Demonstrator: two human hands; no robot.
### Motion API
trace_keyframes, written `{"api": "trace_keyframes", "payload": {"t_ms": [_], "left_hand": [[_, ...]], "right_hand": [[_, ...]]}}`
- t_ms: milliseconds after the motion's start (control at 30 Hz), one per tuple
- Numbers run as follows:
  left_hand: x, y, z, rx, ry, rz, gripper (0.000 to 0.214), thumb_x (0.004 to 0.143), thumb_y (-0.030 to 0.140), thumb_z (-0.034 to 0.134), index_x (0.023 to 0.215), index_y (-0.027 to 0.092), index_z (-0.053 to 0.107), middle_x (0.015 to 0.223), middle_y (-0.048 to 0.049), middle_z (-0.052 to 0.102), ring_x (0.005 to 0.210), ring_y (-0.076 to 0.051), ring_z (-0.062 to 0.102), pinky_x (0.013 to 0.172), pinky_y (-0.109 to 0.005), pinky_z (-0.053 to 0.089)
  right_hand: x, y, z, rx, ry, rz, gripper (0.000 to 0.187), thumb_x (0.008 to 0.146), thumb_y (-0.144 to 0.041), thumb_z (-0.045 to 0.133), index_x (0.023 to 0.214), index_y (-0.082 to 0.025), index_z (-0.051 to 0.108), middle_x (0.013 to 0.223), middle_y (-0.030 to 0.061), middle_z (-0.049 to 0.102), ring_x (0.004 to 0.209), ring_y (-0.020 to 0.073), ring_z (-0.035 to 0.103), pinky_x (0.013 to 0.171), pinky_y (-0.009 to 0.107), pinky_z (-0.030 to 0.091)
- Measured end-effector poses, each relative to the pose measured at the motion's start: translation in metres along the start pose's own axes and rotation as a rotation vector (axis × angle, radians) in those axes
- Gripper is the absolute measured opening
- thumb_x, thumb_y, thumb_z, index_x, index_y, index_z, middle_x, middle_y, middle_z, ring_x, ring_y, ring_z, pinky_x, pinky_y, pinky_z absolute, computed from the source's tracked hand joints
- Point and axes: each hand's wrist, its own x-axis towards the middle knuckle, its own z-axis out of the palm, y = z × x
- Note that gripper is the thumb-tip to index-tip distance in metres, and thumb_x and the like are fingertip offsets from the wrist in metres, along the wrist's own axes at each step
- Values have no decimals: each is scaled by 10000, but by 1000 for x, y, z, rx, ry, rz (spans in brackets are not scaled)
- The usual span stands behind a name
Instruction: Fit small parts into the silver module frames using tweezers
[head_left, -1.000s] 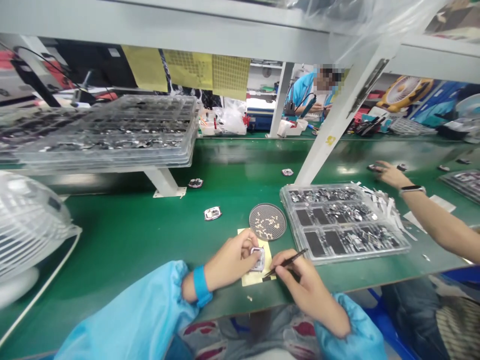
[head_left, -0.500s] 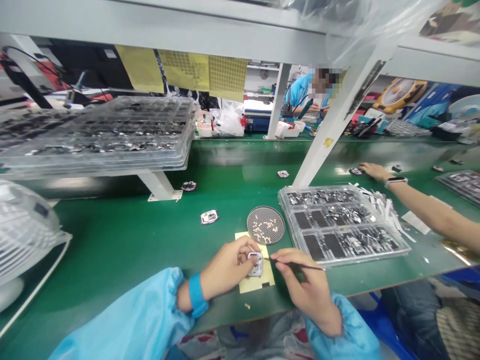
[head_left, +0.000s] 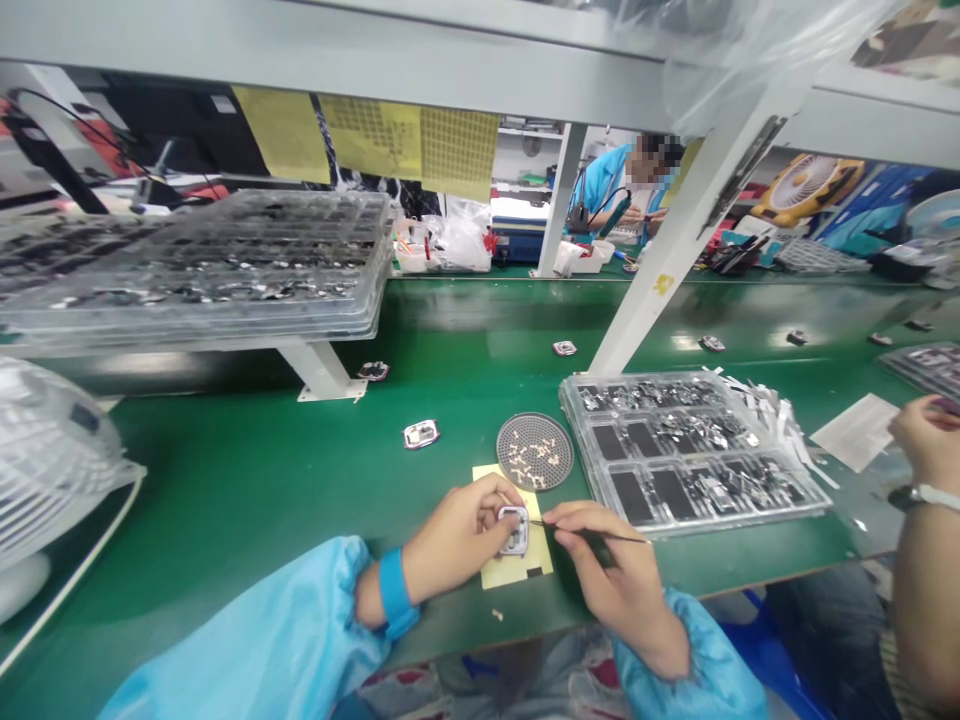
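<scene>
My left hand [head_left: 469, 525], with a blue band at its wrist, is closed on a small watch case [head_left: 514, 532] with a pale rim and parts inside. The case is held over a yellow paper [head_left: 517, 572] on the green bench. In my right hand [head_left: 611, 565] are thin dark tweezers [head_left: 600, 533], their tip at the right edge of the case. Just beyond lies a round perforated dish [head_left: 534, 425] strewn with several tiny beige pieces. One similar beige piece [head_left: 497, 614] rests near the bench's front edge.
Another watch case [head_left: 421, 433] lies left of the dish. A clear compartment tray [head_left: 694, 440] full of small parts stands right. A white fan [head_left: 60, 450] is at the left, near stacked trays [head_left: 300, 315]. A co-worker's hand [head_left: 930, 440] is at far right.
The co-worker's hand at the right has drawn back from a case on the far strip toward the bench's near side and holds something. My hands stay nearly in place.
</scene>
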Motion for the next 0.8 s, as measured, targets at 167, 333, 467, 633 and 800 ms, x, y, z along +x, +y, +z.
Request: {"api": "trace_keyframes", "payload": {"t_ms": [167,333,467,633,800], "left_hand": [[1,-2,0,-2,0,4,194,902,308,609,1022,159,582,752,-14,657,609,-102,570,552,-200,417],[1,-2,0,-35,9,-3,236,906,344,614,1032,144,600,800,-46,671,677,-131,615,598,-224,459],[-1,3,-1,-72,15,6,270,908,372,619,1033,132,625,863,-72,689,759,-154,643,674,-249,504],[-2,7,-2,-79,9,17,313,920,416,610,1055,135,643,874,-75,696,770,-165,659,682,-262,524],[-3,7,-2,-96,22,46,323,927,432,604,1040,135,658,889,-77,702,787,-170,670,691,-266,546]], "right_hand": [[1,0,2,-35,-13,-5,264,904,-26,584,1071,-228,619,1049,41,709,1029,163,678,904,307,560],[-2,-4,-1,13,12,-7,273,900,-36,587,1093,-227,608,1048,65,701,1021,193,679,879,345,572],[-5,-7,-4,-7,6,-15,289,888,-41,608,1108,-228,601,1031,68,702,1001,199,681,865,347,575],[-6,-8,-4,-23,-6,4,307,881,-41,635,1107,-246,599,1027,40,703,998,173,676,875,316,566],[-7,-9,-1,-23,6,-5,309,879,-43,645,1107,-247,602,1029,37,705,999,168,677,883,311,563]]}}
